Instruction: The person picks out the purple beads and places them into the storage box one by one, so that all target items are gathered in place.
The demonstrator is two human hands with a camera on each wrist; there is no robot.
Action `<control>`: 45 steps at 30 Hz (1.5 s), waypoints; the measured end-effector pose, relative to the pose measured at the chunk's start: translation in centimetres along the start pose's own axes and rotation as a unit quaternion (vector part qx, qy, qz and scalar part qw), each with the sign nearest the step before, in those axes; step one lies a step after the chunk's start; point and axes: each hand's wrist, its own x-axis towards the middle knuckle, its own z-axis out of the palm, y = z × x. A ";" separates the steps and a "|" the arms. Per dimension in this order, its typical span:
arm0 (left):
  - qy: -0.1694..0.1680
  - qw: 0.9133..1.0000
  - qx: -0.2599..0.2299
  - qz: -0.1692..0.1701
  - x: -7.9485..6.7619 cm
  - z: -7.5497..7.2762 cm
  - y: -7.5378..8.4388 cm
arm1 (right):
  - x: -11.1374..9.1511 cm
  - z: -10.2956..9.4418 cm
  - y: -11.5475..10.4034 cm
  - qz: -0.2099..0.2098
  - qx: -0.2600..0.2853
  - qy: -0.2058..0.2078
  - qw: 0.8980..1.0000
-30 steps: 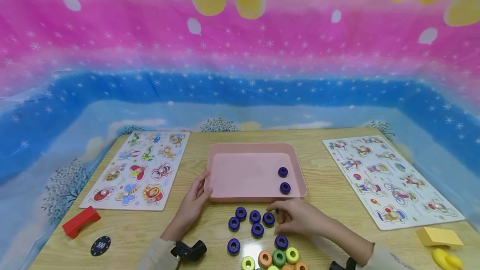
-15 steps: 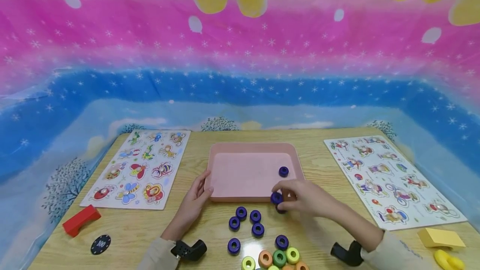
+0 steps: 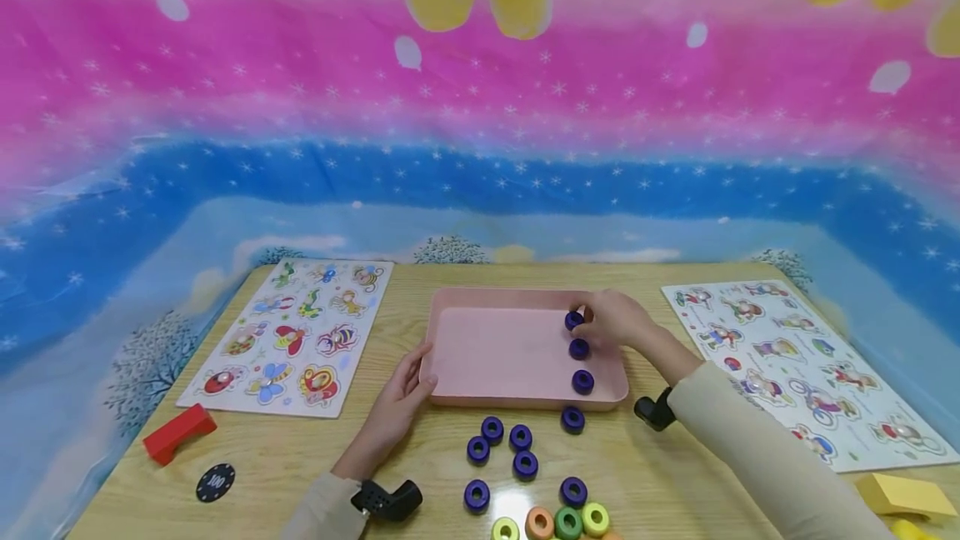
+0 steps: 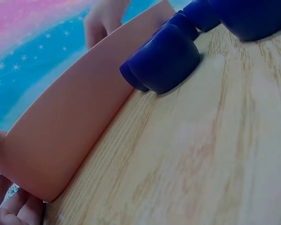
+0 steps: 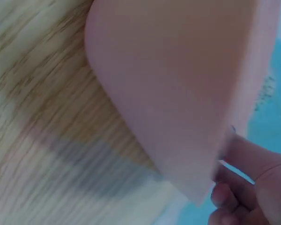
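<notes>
My left hand (image 3: 401, 398) grips the left front corner of a shallow pink tray (image 3: 517, 402), thumb at the front and fingers along the side. At the tray's far right, my right hand (image 3: 618, 319) pinches a dark purple bead (image 3: 573, 321) with a hole through it. Two more purple beads, a nearer one (image 3: 582, 382) and a middle one (image 3: 578, 348), lie in line with it inside the tray. In the right wrist view the tray wall (image 5: 168, 84) hides the held bead. Several purple beads (image 3: 525, 465) lie on the table before the tray.
Yellow, orange and green beads (image 3: 568, 522) cluster at the front edge of view. Picture puzzle boards flank the tray, a left board (image 3: 288, 340) and a right board (image 3: 795, 365). A red block (image 3: 178, 433), a black chip (image 3: 215, 482) and a yellow block (image 3: 903, 494) lie farther out.
My right hand has picked up a purple bead before the tray and carried it to the tray's far right. Another bead has shifted right on the table. The left hand stays on the tray.
</notes>
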 end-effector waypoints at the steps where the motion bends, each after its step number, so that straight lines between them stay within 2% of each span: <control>1: -0.001 1.000 0.003 0.001 0.0 0.1 0.0 | 0.1 0.3 0.2 0.001 -0.013 -0.003 1.000; 6: 0.000 1.000 0.010 0.004 0.0 0.2 0.0 | 0.3 1.1 1.0 0.007 -0.035 -0.008 0.999; 10: -0.005 1.000 0.004 0.003 0.0 0.2 0.0 | 0.1 1.0 1.0 0.015 -0.016 -0.011 1.000; 14: -0.003 1.000 0.003 0.003 0.0 0.1 0.1 | -0.9 -0.1 0.2 0.016 0.019 0.022 0.999; 19: 0.000 1.000 0.011 -0.004 0.1 0.2 0.3 | -4.4 -1.1 -1.1 -0.019 0.074 0.077 0.994; 23: -0.004 1.000 0.019 -0.003 0.0 0.2 0.4 | -8.2 -0.3 -2.2 -0.051 0.120 0.092 0.987; 26: -0.002 1.000 0.023 -0.003 -0.1 0.1 0.3 | -10.5 1.0 -3.2 -0.061 0.157 0.073 0.983; 30: -0.006 1.000 0.018 0.001 -0.1 0.1 0.2 | -12.2 2.8 -4.1 -0.045 0.178 0.016 0.983; 35: -0.010 1.000 0.014 0.016 0.0 0.0 0.1 | -12.0 4.4 -4.6 -0.033 0.174 -0.008 0.984; 42: -0.004 1.000 0.016 0.007 0.0 0.1 0.0 | -10.7 5.4 -6.0 -0.035 0.114 0.013 0.993; 45: -0.004 1.000 0.013 0.011 0.0 0.1 0.0 | -10.2 5.6 -6.7 -0.053 0.108 0.011 0.993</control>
